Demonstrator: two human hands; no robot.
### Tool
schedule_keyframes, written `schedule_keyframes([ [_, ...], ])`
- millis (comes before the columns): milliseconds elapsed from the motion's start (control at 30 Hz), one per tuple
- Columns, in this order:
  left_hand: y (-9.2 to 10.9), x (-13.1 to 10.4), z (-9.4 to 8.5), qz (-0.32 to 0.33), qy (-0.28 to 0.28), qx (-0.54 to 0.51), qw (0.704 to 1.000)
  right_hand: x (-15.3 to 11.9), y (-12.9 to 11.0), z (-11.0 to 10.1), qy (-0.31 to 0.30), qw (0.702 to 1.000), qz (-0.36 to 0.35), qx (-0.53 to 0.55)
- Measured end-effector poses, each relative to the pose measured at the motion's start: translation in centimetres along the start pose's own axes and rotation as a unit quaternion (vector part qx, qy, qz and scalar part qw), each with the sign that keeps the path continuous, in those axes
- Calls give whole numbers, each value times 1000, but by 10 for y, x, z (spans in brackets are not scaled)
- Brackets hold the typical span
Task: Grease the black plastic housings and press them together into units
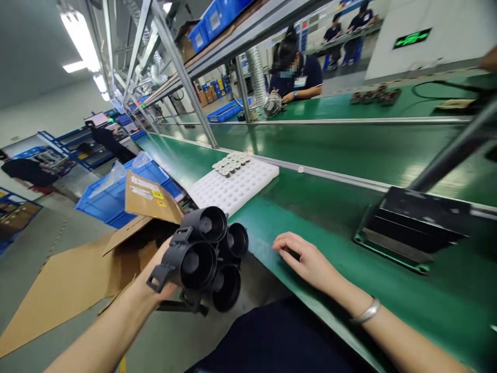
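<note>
My left hand [155, 265] is closed around a cluster of several black plastic cylindrical housings [194, 264], held up beside the bench edge with their round openings towards me. Most of its fingers are hidden behind them. Side clips with slots stick out from the housings. On the green bench top [322, 223], near its front edge, my right hand [305, 259] rests with loosely bent fingers, thumb apart, and nothing visible in it. A white foam tray [248, 184] with rows of holes lies beyond both hands; several small pale-topped round parts [232, 163] stand in its far end.
An opened cardboard box [89, 274] stands at left below the bench, with blue bins [112, 191] behind it. A black fixture [419, 223] with a slanted pole occupies the bench at right. Across the line, a person [297, 77] works beside a ducted hose.
</note>
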State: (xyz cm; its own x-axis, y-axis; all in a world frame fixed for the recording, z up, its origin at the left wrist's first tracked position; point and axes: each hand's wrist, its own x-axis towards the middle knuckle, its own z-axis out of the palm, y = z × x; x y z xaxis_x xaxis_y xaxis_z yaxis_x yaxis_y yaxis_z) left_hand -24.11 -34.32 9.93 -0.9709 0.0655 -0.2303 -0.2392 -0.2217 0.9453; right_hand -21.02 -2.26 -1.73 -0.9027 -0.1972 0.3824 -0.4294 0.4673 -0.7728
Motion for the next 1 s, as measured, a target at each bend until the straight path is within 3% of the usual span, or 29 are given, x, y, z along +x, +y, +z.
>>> schedule_keyframes([
  [100, -41, -9, 16, -36, -9, -67, 997, -5, -30, -30, 82, 996, 9, 18],
  [200, -74, 0, 41, -83, -58, -69, 992, -19, -61, -58, 107, 994, -20, 4],
  [300, -99, 13, 79, -110, -129, -89, 982, -38, -83, -76, 81, 994, -50, -49],
  [400, -115, 23, 115, -139, -195, -104, 965, -54, -95, -85, 31, 982, -65, -176],
  [533, -130, 35, 142, -188, -269, -84, 941, -63, -106, -92, -24, 953, -45, -298],
  [667, -139, 45, 154, -193, -333, -83, 919, -60, -109, -90, -59, 943, 4, -328],
  [800, -146, 58, 159, -203, -350, -87, 910, -43, -96, -88, -94, 925, 33, -367],
  [900, -143, 74, 153, -204, -358, -86, 907, -21, -83, -92, -113, 924, 28, -363],
  [1000, -129, 90, 136, -166, -353, -60, 919, -1, -70, -91, -137, 907, 41, -396],
])
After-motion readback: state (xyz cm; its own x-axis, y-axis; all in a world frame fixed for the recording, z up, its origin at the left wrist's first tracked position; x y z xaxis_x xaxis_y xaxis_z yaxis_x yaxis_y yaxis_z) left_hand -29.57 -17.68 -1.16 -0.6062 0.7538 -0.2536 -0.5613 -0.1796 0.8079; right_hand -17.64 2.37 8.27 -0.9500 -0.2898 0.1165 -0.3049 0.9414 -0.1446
